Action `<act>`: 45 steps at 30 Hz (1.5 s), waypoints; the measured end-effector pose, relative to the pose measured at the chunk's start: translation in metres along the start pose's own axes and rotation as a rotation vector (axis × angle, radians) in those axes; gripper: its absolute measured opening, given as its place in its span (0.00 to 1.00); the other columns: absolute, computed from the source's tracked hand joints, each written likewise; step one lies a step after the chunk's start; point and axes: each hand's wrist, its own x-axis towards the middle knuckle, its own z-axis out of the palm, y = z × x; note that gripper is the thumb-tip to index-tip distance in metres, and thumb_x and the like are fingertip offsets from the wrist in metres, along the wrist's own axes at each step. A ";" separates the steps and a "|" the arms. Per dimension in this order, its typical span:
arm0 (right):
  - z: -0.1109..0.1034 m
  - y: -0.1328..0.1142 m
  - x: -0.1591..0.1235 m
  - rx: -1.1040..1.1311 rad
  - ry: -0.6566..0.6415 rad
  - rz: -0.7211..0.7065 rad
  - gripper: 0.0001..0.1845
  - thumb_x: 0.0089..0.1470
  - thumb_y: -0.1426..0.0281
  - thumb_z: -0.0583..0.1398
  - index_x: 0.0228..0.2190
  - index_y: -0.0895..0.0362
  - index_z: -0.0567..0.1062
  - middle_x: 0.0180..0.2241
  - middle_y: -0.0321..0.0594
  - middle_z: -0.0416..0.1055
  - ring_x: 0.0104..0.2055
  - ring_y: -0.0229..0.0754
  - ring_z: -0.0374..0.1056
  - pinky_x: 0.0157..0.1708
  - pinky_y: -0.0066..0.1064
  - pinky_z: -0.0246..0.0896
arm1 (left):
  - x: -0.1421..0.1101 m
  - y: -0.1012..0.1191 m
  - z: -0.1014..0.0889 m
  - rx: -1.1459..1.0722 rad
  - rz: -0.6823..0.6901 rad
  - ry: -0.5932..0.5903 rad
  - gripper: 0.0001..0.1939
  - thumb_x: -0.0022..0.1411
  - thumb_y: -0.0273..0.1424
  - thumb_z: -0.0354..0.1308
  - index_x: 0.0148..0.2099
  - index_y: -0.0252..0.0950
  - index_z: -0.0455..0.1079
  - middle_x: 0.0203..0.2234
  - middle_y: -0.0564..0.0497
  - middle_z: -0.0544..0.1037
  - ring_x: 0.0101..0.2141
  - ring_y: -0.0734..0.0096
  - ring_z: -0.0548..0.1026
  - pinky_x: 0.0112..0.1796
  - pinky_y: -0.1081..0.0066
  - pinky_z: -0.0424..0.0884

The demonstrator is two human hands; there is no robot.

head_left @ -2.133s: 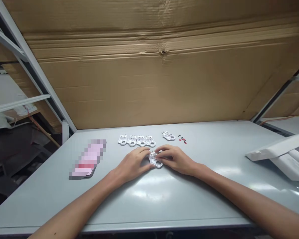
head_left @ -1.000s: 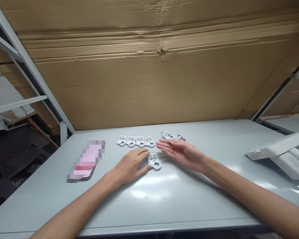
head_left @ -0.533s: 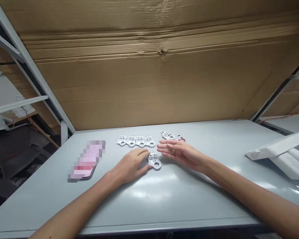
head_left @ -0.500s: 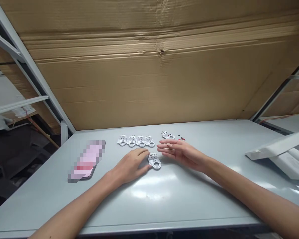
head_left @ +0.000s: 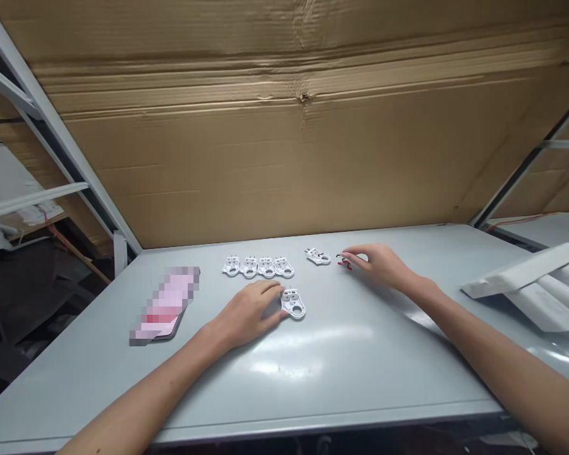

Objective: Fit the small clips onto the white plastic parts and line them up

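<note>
My left hand (head_left: 249, 309) rests flat on the grey table (head_left: 313, 373), fingers relaxed, fingertips touching a small white plastic part (head_left: 293, 303) with a round hole. My right hand (head_left: 377, 262) is stretched to the back of the table, its fingertips pinched together at the small red and black pieces (head_left: 345, 263). Whether they grip one is unclear. Just left of those pieces lies a single white part (head_left: 318, 256). A row of several like white parts (head_left: 258, 267) lies behind my left hand.
A pink blurred flat object (head_left: 167, 303) lies at the left of the table. White foam or plastic strips (head_left: 531, 281) lie at the right edge. A big cardboard sheet (head_left: 289, 139) stands behind the table, with metal shelf frames on both sides.
My right hand left the white part near my left hand, hung open over the table, then reached back and right to the small red and black pieces. My left hand stayed put.
</note>
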 end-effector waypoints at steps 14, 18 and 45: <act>0.000 -0.004 0.000 0.049 0.143 -0.090 0.18 0.62 0.61 0.52 0.37 0.52 0.80 0.46 0.44 0.78 0.48 0.56 0.72 0.45 0.45 0.68 | 0.002 0.002 -0.001 0.019 -0.014 0.005 0.14 0.68 0.37 0.56 0.52 0.37 0.70 0.51 0.43 0.74 0.50 0.55 0.72 0.49 0.57 0.70; 0.011 -0.040 -0.014 0.183 0.033 -0.331 0.16 0.62 0.62 0.55 0.47 0.52 0.77 0.50 0.46 0.76 0.51 0.54 0.71 0.51 0.47 0.65 | 0.004 0.000 0.005 0.040 -0.009 0.033 0.14 0.67 0.39 0.58 0.50 0.37 0.71 0.50 0.43 0.75 0.51 0.54 0.71 0.51 0.56 0.69; 0.053 -0.060 -0.008 -0.012 0.061 -0.452 0.21 0.61 0.76 0.49 0.48 0.56 0.76 0.53 0.50 0.74 0.58 0.55 0.66 0.56 0.53 0.61 | 0.010 -0.011 -0.001 0.136 -0.067 -0.271 0.36 0.71 0.50 0.42 0.71 0.35 0.46 0.69 0.41 0.47 0.68 0.49 0.42 0.63 0.45 0.39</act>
